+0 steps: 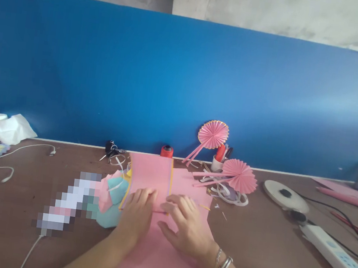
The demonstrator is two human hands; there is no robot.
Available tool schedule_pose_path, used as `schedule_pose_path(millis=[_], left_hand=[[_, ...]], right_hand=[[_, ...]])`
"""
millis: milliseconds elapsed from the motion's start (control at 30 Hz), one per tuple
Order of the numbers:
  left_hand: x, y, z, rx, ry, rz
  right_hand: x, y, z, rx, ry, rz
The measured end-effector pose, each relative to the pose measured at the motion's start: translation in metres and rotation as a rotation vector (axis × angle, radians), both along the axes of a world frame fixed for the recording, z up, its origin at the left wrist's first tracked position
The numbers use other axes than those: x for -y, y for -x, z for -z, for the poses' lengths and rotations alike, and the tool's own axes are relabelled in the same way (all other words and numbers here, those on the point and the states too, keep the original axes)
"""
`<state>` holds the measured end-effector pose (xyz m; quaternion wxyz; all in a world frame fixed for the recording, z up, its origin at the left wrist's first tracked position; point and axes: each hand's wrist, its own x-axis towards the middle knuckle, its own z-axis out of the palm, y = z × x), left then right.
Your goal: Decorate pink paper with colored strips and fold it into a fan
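Observation:
A pink paper sheet [151, 174] with yellow and purple borders lies over larger pink paper [169, 263] in front of me. My left hand [138, 216] rests on the bordered sheet near its lower left side, fingers stretched out close together and pressing it; the thumb is hidden. At the sheet's lower right corner is my right hand [185, 228], bent fingers spread and thumb apart, fingertips at the purple edge. Pink and light-blue paper pieces [116, 191] lie left of the sheet.
Two round pleated pink fans, one upright [213, 134] and one lying [239, 176], are behind to the right, by a white pen cup [217, 164]. Farther right are a round white device [285, 195] and a power strip [336, 257]. Keys [111, 149] and a red roll [167, 151] sit near the blue partition [124, 75].

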<state>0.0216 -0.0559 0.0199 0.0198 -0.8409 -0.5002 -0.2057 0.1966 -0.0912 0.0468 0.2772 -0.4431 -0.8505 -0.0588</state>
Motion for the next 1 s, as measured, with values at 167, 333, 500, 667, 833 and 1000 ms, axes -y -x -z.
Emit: schedule_pose_path(millis=[167, 333, 500, 667, 833, 1000], left_hand=[[0.002, -0.009, 0.008, -0.153, 0.160, 0.146], [-0.004, 0.008, 0.004, 0.097, 0.265, 0.203], [-0.006, 0.018, -0.007, 0.125, 0.382, 0.194], [-0.007, 0.018, -0.009, 0.171, 0.444, 0.164], [-0.013, 0.025, -0.011, 0.266, 0.577, 0.063], [-0.018, 0.027, -0.011, 0.288, 0.598, 0.011]], right_hand=[[-0.014, -0.005, 0.012, 0.205, 0.234, 0.073], [-0.026, -0.022, 0.021, 0.177, 0.441, 0.189], [-0.028, -0.034, 0.018, 0.043, 0.546, 0.165], [-0.029, -0.045, 0.018, -0.120, 0.631, 0.047], [-0.034, -0.051, 0.024, -0.321, 0.745, 0.137], [-0.038, -0.051, 0.030, -0.307, 0.725, 0.163]])
